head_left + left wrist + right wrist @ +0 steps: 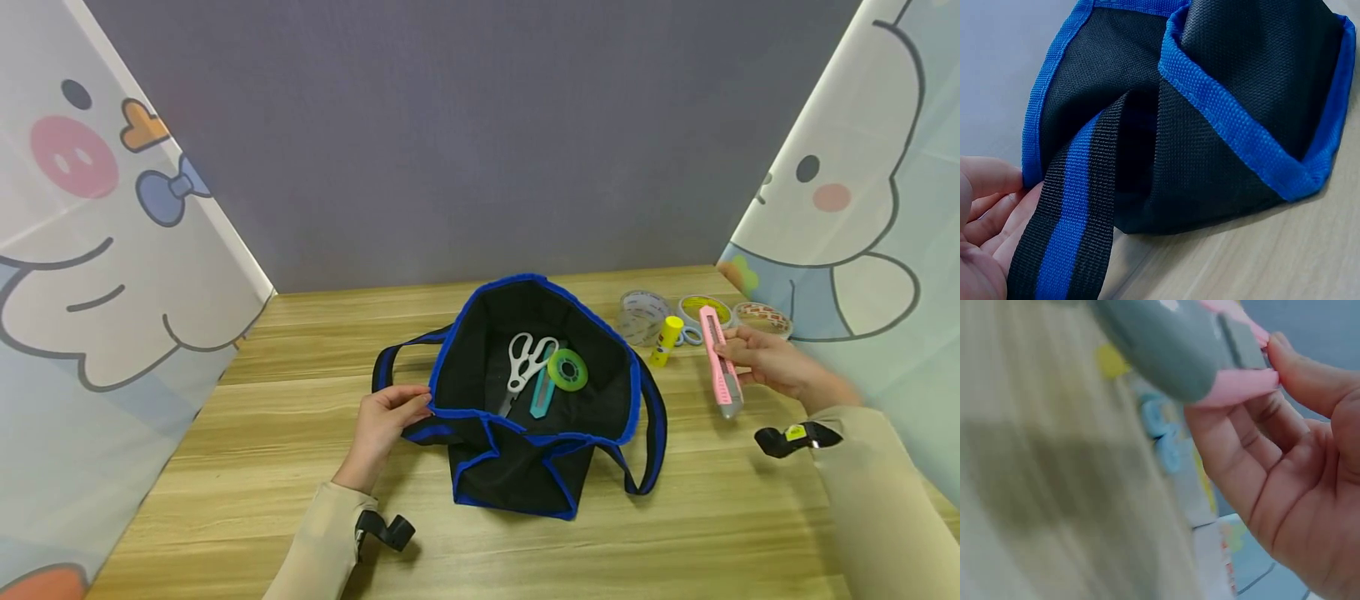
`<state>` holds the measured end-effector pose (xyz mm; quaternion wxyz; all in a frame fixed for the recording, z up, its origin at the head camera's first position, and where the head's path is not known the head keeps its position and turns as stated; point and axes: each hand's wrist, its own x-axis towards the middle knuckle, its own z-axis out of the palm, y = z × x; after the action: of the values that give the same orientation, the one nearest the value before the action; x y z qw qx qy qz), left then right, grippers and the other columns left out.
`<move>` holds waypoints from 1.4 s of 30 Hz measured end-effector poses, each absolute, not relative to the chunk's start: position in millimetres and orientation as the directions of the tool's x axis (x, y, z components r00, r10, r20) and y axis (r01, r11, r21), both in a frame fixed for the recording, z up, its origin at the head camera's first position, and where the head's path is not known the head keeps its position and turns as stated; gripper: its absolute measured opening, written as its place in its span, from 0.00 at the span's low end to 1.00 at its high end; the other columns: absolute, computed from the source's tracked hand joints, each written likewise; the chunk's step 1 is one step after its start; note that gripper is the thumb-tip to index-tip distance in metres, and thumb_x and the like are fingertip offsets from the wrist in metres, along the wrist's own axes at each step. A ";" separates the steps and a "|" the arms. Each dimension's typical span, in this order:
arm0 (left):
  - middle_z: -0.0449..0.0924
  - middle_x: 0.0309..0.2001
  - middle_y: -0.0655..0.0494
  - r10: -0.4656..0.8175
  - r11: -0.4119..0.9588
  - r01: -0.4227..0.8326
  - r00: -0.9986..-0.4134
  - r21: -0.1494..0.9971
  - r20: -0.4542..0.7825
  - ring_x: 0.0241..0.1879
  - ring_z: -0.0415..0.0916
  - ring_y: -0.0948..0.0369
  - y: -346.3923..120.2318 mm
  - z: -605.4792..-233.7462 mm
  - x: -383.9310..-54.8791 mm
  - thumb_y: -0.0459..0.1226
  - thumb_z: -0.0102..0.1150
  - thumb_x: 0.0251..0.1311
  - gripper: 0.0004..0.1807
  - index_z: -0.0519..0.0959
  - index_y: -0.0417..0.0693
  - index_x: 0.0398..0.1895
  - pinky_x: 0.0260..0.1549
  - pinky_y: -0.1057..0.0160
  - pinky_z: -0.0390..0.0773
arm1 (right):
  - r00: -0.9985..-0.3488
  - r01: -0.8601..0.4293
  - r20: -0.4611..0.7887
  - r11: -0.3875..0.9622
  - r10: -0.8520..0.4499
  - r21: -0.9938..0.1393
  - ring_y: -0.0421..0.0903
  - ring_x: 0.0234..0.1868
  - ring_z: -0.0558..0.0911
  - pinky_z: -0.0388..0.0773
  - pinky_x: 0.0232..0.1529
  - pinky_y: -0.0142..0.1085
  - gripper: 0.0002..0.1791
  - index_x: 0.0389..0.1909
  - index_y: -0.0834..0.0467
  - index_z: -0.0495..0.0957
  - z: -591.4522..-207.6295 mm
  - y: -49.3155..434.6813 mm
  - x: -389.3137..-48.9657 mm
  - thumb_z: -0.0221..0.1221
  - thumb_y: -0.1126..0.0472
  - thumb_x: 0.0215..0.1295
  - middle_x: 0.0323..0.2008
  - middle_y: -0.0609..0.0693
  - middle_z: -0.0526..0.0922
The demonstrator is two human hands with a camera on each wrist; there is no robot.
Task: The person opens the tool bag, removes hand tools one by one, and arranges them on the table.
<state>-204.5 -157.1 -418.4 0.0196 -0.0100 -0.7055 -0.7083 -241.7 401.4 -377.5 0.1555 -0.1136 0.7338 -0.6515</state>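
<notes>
While pinching bag (517,487) at near-left corner with left hand (378,427), midway across worktop (300,467), grips pink cutter (717,365) in curled right hand (774,362), raised off worktop toward right edge.

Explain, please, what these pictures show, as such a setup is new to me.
No machine works here, only a person's bare left hand and right hand. One picture comes from a head-worn camera, the others from wrist cameras. On the table sits an open black bag containing white scissors, a teal cutter and a green roll. The left hand pinches its blue rim; the right holds a pink cutter. Nearby are a yellow glue stick, light-blue loops and tape rolls.
</notes>
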 end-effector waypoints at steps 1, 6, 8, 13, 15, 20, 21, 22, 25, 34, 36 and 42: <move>0.85 0.39 0.43 -0.014 -0.003 0.041 -0.999 0.999 0.041 0.30 0.84 0.61 -157.1 -418.3 -204.4 0.24 0.60 0.63 0.10 0.81 0.23 0.44 0.36 0.64 0.86 | -0.927 0.058 -0.113 0.160 -0.357 -0.985 0.40 0.34 0.81 0.84 0.33 0.36 0.10 0.46 0.55 0.71 -380.5 401.5 -243.1 0.44 0.71 0.77 0.34 0.46 0.79; 0.85 0.39 0.42 -0.012 -0.001 0.039 -0.999 0.999 0.038 0.30 0.84 0.61 -157.0 -418.0 -204.4 0.24 0.60 0.63 0.10 0.81 0.23 0.45 0.36 0.64 0.86 | -0.928 0.159 -0.261 0.351 -0.266 -0.923 0.40 0.31 0.80 0.84 0.31 0.36 0.09 0.52 0.64 0.67 -391.8 397.5 -249.9 0.50 0.67 0.76 0.32 0.46 0.78; 0.85 0.39 0.43 -0.014 0.001 0.035 -0.999 0.999 0.035 0.30 0.84 0.61 -156.9 -417.8 -204.5 0.24 0.60 0.63 0.10 0.82 0.23 0.44 0.36 0.64 0.86 | -0.922 0.182 -0.301 0.417 -0.241 -0.891 0.40 0.29 0.79 0.83 0.29 0.36 0.17 0.55 0.75 0.64 -394.9 395.3 -251.7 0.51 0.65 0.75 0.32 0.46 0.78; 0.85 0.38 0.43 -0.018 0.005 0.031 -0.999 1.000 0.031 0.30 0.84 0.61 -156.7 -417.9 -204.8 0.24 0.60 0.63 0.09 0.82 0.23 0.44 0.36 0.65 0.86 | -0.918 0.223 -0.355 0.510 -0.177 -0.831 0.39 0.28 0.80 0.83 0.27 0.35 0.34 0.66 0.82 0.54 -399.2 389.5 -254.6 0.55 0.61 0.74 0.33 0.45 0.81; 0.85 0.38 0.43 -0.016 0.004 0.033 -0.999 0.999 0.033 0.30 0.84 0.61 -156.6 -418.1 -204.8 0.24 0.60 0.63 0.09 0.82 0.23 0.44 0.36 0.65 0.86 | -0.921 0.239 -0.362 0.525 -0.145 -0.817 0.38 0.27 0.80 0.83 0.27 0.33 0.35 0.67 0.81 0.56 -399.5 386.8 -255.1 0.57 0.60 0.73 0.33 0.45 0.81; 0.85 0.38 0.43 -0.011 -0.001 0.039 -0.999 0.999 0.039 0.30 0.84 0.61 -156.9 -418.7 -205.0 0.24 0.60 0.63 0.10 0.81 0.23 0.44 0.36 0.64 0.86 | -0.928 0.234 -0.355 0.568 -0.112 -0.789 0.36 0.26 0.78 0.82 0.26 0.31 0.34 0.63 0.81 0.60 -397.6 379.7 -255.5 0.59 0.59 0.71 0.30 0.44 0.79; 0.85 0.38 0.43 -0.010 -0.002 0.039 -0.999 0.999 0.039 0.30 0.84 0.61 -157.0 -418.8 -205.1 0.24 0.60 0.63 0.10 0.81 0.23 0.44 0.36 0.64 0.86 | -0.930 0.224 -0.351 0.585 -0.112 -0.779 0.36 0.26 0.78 0.82 0.26 0.31 0.33 0.62 0.81 0.61 -396.5 378.3 -255.2 0.59 0.58 0.71 0.30 0.45 0.79; 0.85 0.39 0.43 -0.009 -0.003 0.040 -0.999 0.999 0.040 0.30 0.84 0.61 -157.1 -418.8 -205.1 0.24 0.60 0.63 0.10 0.81 0.23 0.44 0.36 0.64 0.86 | -0.931 0.212 -0.347 0.605 -0.114 -0.768 0.37 0.26 0.78 0.82 0.27 0.32 0.33 0.61 0.81 0.62 -395.5 377.3 -255.2 0.59 0.57 0.71 0.30 0.45 0.79; 0.85 0.39 0.42 -0.006 -0.004 0.045 -0.999 0.999 0.045 0.30 0.84 0.61 -157.3 -418.8 -205.1 0.23 0.60 0.63 0.10 0.81 0.23 0.45 0.36 0.64 0.86 | -0.935 0.173 -0.335 0.674 -0.117 -0.718 0.40 0.27 0.78 0.82 0.26 0.36 0.32 0.60 0.79 0.65 -392.9 375.3 -256.1 0.59 0.55 0.71 0.30 0.47 0.79; 0.85 0.39 0.43 -0.004 0.000 0.035 -0.999 0.999 0.035 0.30 0.84 0.61 -157.9 -419.2 -204.5 0.24 0.60 0.63 0.10 0.81 0.23 0.45 0.36 0.65 0.86 | -0.950 0.123 -0.302 0.797 -0.078 -0.591 0.44 0.24 0.76 0.81 0.24 0.39 0.33 0.56 0.75 0.71 -390.5 371.8 -261.5 0.64 0.50 0.66 0.24 0.48 0.77; 0.85 0.39 0.43 -0.002 0.001 0.034 -0.999 0.999 0.034 0.30 0.84 0.61 -157.8 -419.2 -204.5 0.24 0.60 0.63 0.10 0.81 0.23 0.45 0.36 0.65 0.86 | -0.951 0.133 -0.304 0.799 -0.065 -0.587 0.44 0.24 0.77 0.82 0.24 0.40 0.33 0.55 0.75 0.72 -390.2 371.4 -261.2 0.65 0.49 0.65 0.24 0.49 0.77; 0.85 0.39 0.43 0.000 -0.007 0.044 -0.999 0.999 0.044 0.30 0.84 0.62 -157.9 -418.8 -204.7 0.24 0.60 0.64 0.10 0.81 0.23 0.45 0.36 0.65 0.86 | -0.944 0.173 -0.327 0.775 -0.046 -0.607 0.45 0.27 0.81 0.84 0.27 0.42 0.33 0.55 0.74 0.71 -390.1 370.9 -260.2 0.65 0.49 0.64 0.27 0.50 0.79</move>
<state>-204.7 -157.9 -418.8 0.0157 -0.0155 -0.7045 -0.7093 -260.2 370.9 -390.1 0.1640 0.0340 0.9278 -0.3333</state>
